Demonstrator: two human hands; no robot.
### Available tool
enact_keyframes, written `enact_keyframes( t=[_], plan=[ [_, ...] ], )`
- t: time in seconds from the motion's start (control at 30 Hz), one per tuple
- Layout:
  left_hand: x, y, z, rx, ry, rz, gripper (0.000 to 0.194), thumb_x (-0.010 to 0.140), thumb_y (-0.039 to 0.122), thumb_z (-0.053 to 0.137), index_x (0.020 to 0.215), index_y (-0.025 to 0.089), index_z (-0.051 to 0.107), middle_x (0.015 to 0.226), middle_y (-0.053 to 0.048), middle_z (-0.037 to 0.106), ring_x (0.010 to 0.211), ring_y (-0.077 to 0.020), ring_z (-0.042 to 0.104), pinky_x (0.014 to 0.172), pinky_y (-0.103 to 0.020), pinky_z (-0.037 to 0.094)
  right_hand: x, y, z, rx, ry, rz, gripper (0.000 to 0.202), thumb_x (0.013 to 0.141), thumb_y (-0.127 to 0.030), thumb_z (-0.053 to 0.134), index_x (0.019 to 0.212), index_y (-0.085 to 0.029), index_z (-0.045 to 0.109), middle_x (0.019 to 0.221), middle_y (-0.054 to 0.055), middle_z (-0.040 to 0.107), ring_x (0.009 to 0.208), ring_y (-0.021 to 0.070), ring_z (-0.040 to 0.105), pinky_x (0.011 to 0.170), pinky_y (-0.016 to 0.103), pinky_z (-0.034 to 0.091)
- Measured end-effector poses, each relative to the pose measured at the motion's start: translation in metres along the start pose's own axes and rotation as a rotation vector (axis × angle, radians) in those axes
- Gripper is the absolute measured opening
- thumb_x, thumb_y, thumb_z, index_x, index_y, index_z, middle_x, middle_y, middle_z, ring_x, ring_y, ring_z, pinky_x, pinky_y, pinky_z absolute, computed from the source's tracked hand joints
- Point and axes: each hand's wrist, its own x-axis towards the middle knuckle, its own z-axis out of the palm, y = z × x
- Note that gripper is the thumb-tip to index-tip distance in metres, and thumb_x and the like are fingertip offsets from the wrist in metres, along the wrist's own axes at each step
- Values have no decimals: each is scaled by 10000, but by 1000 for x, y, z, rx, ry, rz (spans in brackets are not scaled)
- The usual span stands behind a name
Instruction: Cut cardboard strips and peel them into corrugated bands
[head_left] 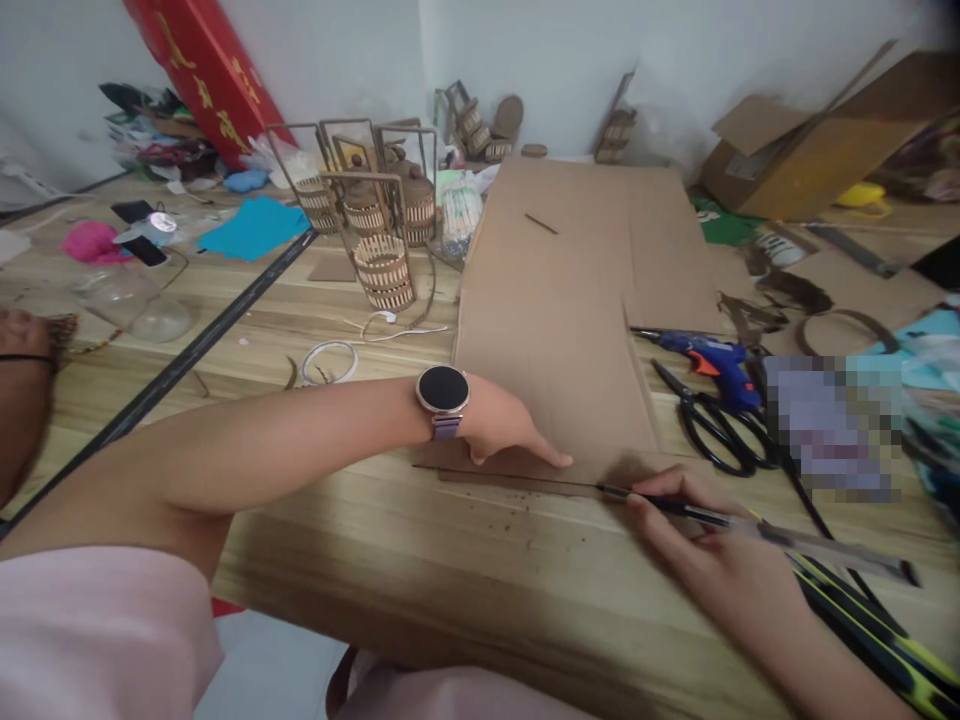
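My left hand [502,420], wearing a watch [442,388] at the wrist, rests on the front part of a large cardboard sheet [555,320]. Its index finger is stretched out and presses on the cardboard. A thin dark strip or line [510,477] runs along the sheet's near edge, below that hand; I cannot tell which it is. A slim black pen [682,508] is pinched between the fingers of my right hand [712,550]. The pen's tip is at the right end of the dark line.
Black scissors [724,430] and a blue glue gun [712,360] lie right of the cardboard. Yellow-black handled tools [862,620] are beside my right forearm. Small woven baskets [382,270] with tall handles stand behind. Another person's arm [22,400] shows at the left edge.
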Motion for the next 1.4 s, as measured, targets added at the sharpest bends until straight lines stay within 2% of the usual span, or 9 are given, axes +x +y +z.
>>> enact_keyframes(
  t=[0.13, 0.3, 0.4, 0.5, 0.57, 0.7, 0.93, 1.1, 1.4],
  plan=[
    [-5, 5, -1, 58, 36, -39, 985, 766, 46, 698, 1538, 472, 261, 1098, -51, 675, 881, -247, 637, 679, -296, 433, -1, 1, -3, 3, 3, 16, 181, 838, -362, 595, 703, -248, 635, 627, 8, 669, 562, 183, 637, 493, 290, 481],
    [0, 7, -4, 222, 233, 63, 787, 740, 88, 780, 1413, 393, 512, 1437, -89, 494, 1188, -303, 529, 764, -336, 444, 6, -7, -3, 48, -10, 38, 172, 831, -318, 574, 673, -254, 602, 588, 2, 634, 523, 170, 596, 458, 280, 451],
    [8, 13, -6, 316, 287, 177, 553, 789, 90, 745, 1278, 318, 620, 1612, -28, 325, 1232, -300, 496, 783, -369, 451, 7, -9, -2, 64, -3, 65, 168, 824, -320, 578, 670, -256, 596, 576, -1, 620, 516, 165, 579, 453, 277, 441],
    [14, 24, -8, 319, 316, 207, 328, 923, 82, 571, 1148, 297, 675, 1604, 53, 366, 1188, -257, 541, 785, -376, 457, 5, -9, 1, 78, -7, 71, 174, 829, -334, 588, 676, -252, 593, 591, 0, 625, 537, 164, 580, 473, 274, 448],
    [16, 30, -8, 326, 330, 194, 308, 952, 81, 521, 1091, 300, 688, 1570, 75, 422, 1173, -236, 561, 807, -376, 459, 4, -8, 3, 81, -11, 70, 172, 831, -327, 583, 679, -248, 594, 606, 3, 631, 552, 163, 584, 486, 271, 452],
    [19, 35, -7, 366, 321, 177, 287, 959, 92, 523, 1085, 295, 683, 1570, 93, 418, 1189, -230, 562, 827, -384, 468, 3, -4, 2, 63, -16, 97, 181, 824, -348, 577, 674, -249, 594, 601, 3, 619, 552, 167, 580, 493, 276, 449],
    [21, 31, -4, 386, 358, 189, 337, 903, 47, 563, 1029, 330, 697, 1558, 121, 429, 1152, -211, 588, 777, -377, 486, -1, 13, -22, 22, 29, 156, 197, 805, -380, 590, 649, -259, 593, 580, 0, 624, 524, 172, 589, 478, 282, 456],
    [21, 31, -3, 449, 335, 194, 327, 945, 68, 511, 1106, 306, 668, 1596, 114, 368, 1168, -216, 567, 777, -375, 466, -4, 24, -34, -42, 65, 166, 188, 786, -392, 596, 652, -259, 600, 590, 13, 639, 538, 186, 595, 491, 295, 456],
    [22, 31, 1, 392, 387, 192, 326, 886, 32, 597, 1048, 301, 688, 1559, 102, 435, 1111, -215, 574, 778, -372, 443, -2, 27, -35, -39, 34, 166, 203, 793, -409, 568, 660, -256, 576, 593, 15, 627, 551, 192, 602, 512, 302, 462]
  ],
)
